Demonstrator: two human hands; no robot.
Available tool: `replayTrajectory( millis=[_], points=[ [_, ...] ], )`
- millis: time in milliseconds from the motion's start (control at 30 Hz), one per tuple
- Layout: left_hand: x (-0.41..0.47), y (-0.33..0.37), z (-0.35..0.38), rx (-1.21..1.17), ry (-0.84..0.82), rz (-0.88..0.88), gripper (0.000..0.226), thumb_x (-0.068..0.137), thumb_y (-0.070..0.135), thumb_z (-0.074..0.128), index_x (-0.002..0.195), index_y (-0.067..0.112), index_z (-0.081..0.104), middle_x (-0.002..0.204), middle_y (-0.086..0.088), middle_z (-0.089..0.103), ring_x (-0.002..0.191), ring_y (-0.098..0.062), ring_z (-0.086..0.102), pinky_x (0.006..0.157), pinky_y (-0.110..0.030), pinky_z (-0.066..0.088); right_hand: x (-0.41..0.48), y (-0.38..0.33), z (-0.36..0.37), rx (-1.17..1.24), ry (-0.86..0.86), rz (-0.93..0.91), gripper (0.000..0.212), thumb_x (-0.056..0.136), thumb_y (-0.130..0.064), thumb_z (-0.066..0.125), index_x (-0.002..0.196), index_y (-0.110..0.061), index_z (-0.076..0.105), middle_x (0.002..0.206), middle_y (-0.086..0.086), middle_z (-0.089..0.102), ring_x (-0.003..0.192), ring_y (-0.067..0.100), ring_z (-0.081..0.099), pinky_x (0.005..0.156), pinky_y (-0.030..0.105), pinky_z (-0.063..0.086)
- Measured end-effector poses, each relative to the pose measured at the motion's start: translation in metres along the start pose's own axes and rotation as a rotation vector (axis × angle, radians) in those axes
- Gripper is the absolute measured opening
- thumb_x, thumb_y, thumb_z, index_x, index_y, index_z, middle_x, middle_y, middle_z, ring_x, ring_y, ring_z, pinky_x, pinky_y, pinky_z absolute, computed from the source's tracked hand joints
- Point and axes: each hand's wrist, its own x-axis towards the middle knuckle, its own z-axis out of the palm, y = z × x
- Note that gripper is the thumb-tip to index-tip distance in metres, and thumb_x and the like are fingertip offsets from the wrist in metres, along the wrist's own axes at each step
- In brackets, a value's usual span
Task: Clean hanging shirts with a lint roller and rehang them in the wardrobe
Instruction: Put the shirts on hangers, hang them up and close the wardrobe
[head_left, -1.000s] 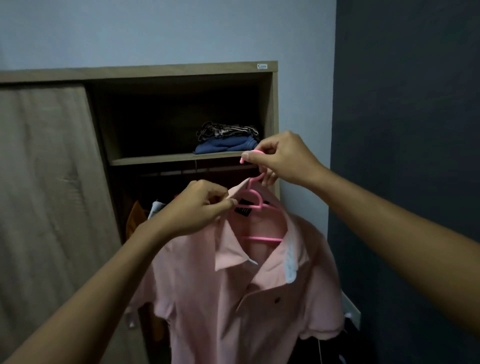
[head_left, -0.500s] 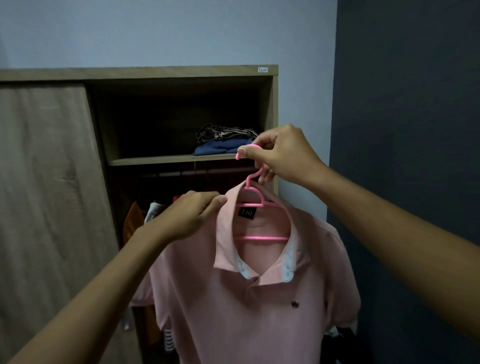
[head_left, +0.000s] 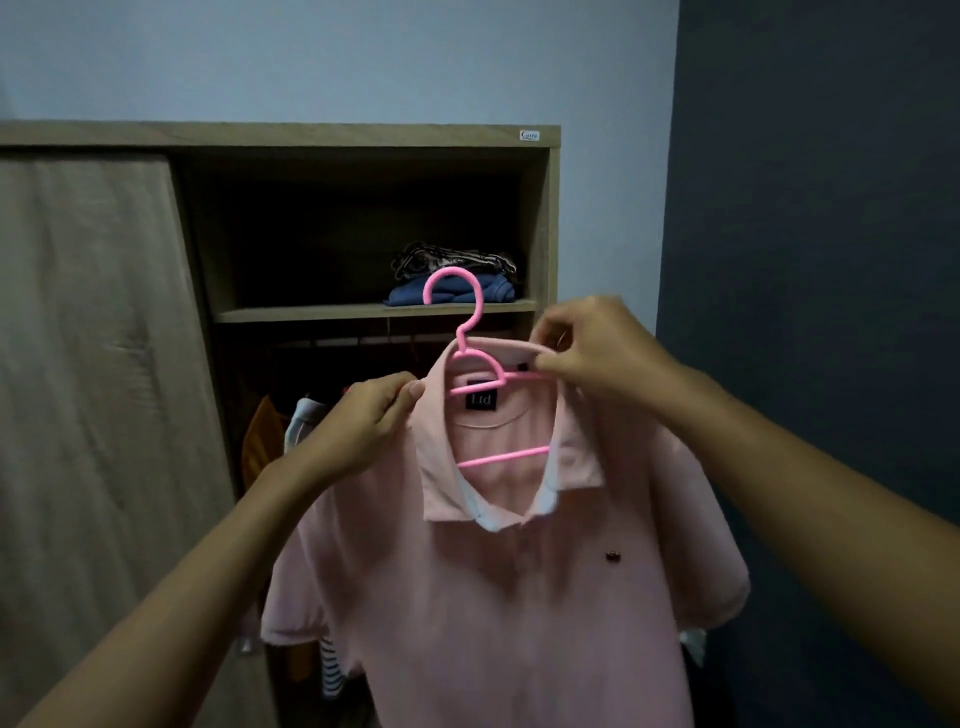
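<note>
A pale pink polo shirt (head_left: 498, 613) hangs on a pink plastic hanger (head_left: 470, 332) in front of the open wardrobe (head_left: 543, 218). The hanger's hook stands free above the collar. My left hand (head_left: 371, 415) pinches the shirt's left shoulder beside the collar. My right hand (head_left: 592, 348) pinches the collar and hanger arm at the right shoulder. The shirt faces me, with its collar open and a small dark logo on the chest. No lint roller is in view.
The wardrobe's sliding door (head_left: 88, 389) covers its left half. Folded clothes (head_left: 457, 278) lie on the upper shelf (head_left: 374, 310). Below runs a rail (head_left: 363, 340) with other hanging garments (head_left: 283, 431). A dark wall (head_left: 831, 260) stands close on the right.
My right hand has let go of the hanger hook and dropped to the collar at the right shoulder. My left hand has taken a firmer pinch at the left shoulder. The shirt now hangs squarer.
</note>
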Motion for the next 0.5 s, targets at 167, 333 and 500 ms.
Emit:
replayTrajectory(
  millis=[167, 333, 500],
  points=[
    [0.005, 0.002, -0.002, -0.050, 0.060, 0.022, 0.041, 0.102, 0.041, 0.037, 0.086, 0.012, 0.061, 0.074, 0.001, 0.061, 0.068, -0.010, 0.058, 0.063, -0.031, 0.043, 0.002, -0.015, -0.031, 0.272, -0.270, 0.030, 0.005, 0.081, -0.022, 0.078, 0.079, -0.018, 0.080, 0.065, 0.010, 0.070, 0.052, 0.010, 0.057, 0.050, 0.027, 0.047],
    [0.004, 0.013, 0.006, -0.076, 0.076, 0.079, 0.034, 0.103, 0.039, 0.039, 0.084, 0.018, 0.059, 0.069, 0.006, 0.057, 0.065, -0.006, 0.055, 0.061, -0.025, 0.040, 0.020, -0.013, -0.025, 0.401, -0.160, 0.096, 0.037, 0.086, -0.039, 0.073, 0.115, -0.017, 0.070, 0.096, 0.005, 0.074, 0.052, 0.006, 0.061, 0.045, 0.016, 0.044],
    [0.002, 0.019, 0.018, -0.084, 0.059, 0.113, 0.026, 0.102, 0.034, 0.041, 0.082, 0.026, 0.055, 0.069, 0.010, 0.055, 0.066, -0.002, 0.054, 0.062, -0.027, 0.040, 0.031, -0.020, -0.015, 0.657, -0.199, 0.108, 0.027, 0.095, -0.025, 0.065, 0.101, 0.000, 0.073, 0.074, 0.014, 0.068, 0.049, 0.021, 0.055, 0.042, 0.021, 0.046]
  ],
)
